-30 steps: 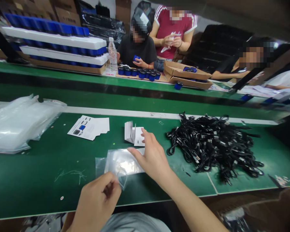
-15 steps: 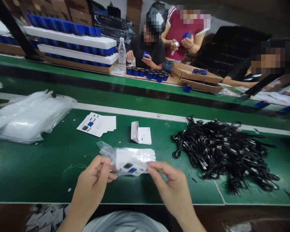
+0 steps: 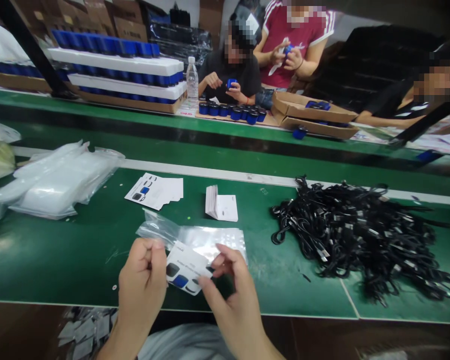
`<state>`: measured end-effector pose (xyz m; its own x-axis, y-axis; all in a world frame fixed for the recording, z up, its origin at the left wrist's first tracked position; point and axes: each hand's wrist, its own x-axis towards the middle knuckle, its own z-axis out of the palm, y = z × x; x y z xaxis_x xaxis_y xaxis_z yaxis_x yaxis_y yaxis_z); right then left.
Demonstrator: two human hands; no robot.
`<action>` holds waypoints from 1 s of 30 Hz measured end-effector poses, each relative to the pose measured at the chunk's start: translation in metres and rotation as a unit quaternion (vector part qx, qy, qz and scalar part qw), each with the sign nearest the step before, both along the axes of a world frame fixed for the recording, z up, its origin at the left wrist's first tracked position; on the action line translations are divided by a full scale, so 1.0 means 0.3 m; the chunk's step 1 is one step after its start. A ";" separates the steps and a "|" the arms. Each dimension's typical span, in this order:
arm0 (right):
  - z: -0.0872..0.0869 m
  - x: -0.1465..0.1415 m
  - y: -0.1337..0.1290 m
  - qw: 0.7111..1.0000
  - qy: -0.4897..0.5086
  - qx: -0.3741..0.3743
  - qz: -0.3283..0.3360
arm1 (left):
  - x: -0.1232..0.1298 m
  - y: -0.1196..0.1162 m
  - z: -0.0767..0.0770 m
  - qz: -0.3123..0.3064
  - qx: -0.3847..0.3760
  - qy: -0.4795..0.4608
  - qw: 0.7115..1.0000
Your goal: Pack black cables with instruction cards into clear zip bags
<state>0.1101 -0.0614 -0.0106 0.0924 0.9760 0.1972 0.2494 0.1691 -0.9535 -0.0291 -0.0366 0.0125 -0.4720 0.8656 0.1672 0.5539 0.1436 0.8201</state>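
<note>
My left hand (image 3: 144, 270) is closed on a clear plastic bag (image 3: 157, 227), whose loose end sticks up past the fingers. A white printed card (image 3: 189, 260) with pictures of black and blue devices lies tilted between my hands. My right hand (image 3: 230, 290) pinches its right edge between thumb and fingertips. Whether the card is partly inside the bag I cannot tell. Just behind, flat clear bags (image 3: 225, 237) lie on the green table. Beyond them are a spread stack of printed cards (image 3: 155, 192) and a folded leaflet stack (image 3: 227, 206).
A heap of black cables (image 3: 360, 240) covers the right side. Bulky plastic packs (image 3: 63, 177) lie at the left. Across the bench, people handle blue devices near a water bottle (image 3: 192, 85), stacked trays (image 3: 127, 62) and a cardboard box (image 3: 315, 112).
The printed card has turned and come nearer to me, with more of its face showing. My right hand has moved left and closer to my left hand.
</note>
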 end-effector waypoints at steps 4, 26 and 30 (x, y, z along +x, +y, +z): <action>-0.036 -0.067 -0.030 0.957 0.262 -0.123 0.030 | 0.009 0.009 0.005 -0.004 0.045 0.034 0.998; 0.004 0.002 -0.007 0.988 0.051 -0.086 0.122 | 0.018 -0.005 -0.009 -0.064 0.048 0.122 0.989; 0.055 0.040 -0.008 0.983 -0.077 0.162 0.039 | 0.014 -0.006 -0.012 -0.090 0.051 0.194 0.976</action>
<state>0.1222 -0.0638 0.0059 -0.0345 0.8631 0.5039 0.3610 0.4810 -0.7990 -0.0248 -0.0385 0.0089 -0.1989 0.8976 0.3933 0.8338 -0.0559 0.5492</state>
